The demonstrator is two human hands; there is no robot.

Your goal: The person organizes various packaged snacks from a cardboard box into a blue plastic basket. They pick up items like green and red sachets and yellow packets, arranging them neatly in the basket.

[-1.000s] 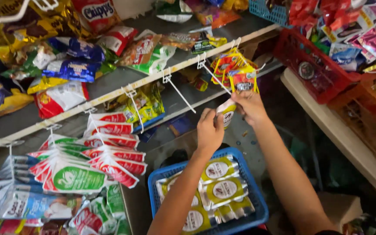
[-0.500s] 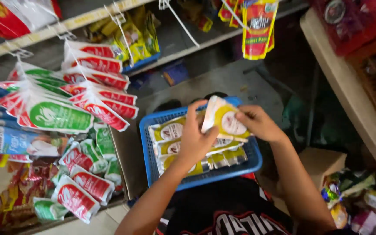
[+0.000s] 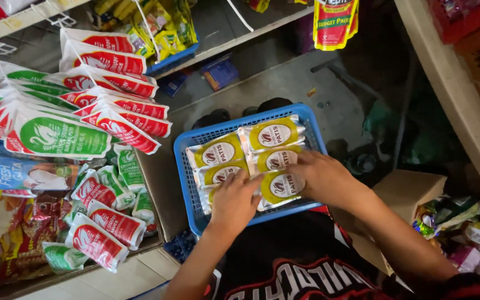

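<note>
A blue plastic basket (image 3: 189,183) rests on my lap and holds several silver pouches with yellow round labels (image 3: 218,154). My left hand (image 3: 234,203) lies on the pouches at the basket's near side, fingers curled over them. My right hand (image 3: 320,178) grips one yellow-labelled pouch (image 3: 280,188) at the basket's near right, pressing it down among the others. Both forearms reach in from the bottom of the view.
Red and green sachets (image 3: 112,119) hang in rows on hooks at the left. A red and yellow pack (image 3: 335,22) hangs at the top. A wooden shelf edge (image 3: 451,89) runs down the right. A cardboard box (image 3: 412,191) sits by my right arm.
Both hands came down from the hanging hooks to the basket. The pouch held up a moment ago now lies low among the others in the basket.
</note>
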